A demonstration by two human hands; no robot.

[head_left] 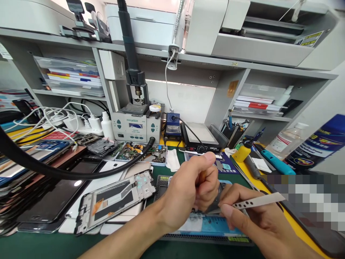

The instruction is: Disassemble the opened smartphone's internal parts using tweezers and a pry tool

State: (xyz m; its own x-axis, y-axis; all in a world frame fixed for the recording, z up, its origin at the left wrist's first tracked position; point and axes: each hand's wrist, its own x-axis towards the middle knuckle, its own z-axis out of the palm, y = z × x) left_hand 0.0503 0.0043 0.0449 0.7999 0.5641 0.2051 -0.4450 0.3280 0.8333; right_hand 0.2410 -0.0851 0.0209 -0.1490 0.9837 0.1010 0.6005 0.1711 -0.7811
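My left hand (pixel 195 187) is curled into a fist over a phone (pixel 205 223) with a blue inner surface, which lies on a dark ribbed mat (pixel 161 183). Its fingers pinch something small with a brownish tint that I cannot make out. My right hand (pixel 250 221) is just to the right, gripping silver tweezers (pixel 258 201). The tweezers point left toward the dark part under my left hand, and their tips are hidden behind it.
A hot-air station (pixel 134 126) stands at the back, and its black hose (pixel 67 173) sweeps across the left. A phone frame (pixel 113 201), stacked screens (pixel 48 201), a tray of boards (pixel 140 151), a heating plate (pixel 201 138), a yellow bottle (pixel 242 153) and a blue spray can (pixel 318 144) surround the mat.
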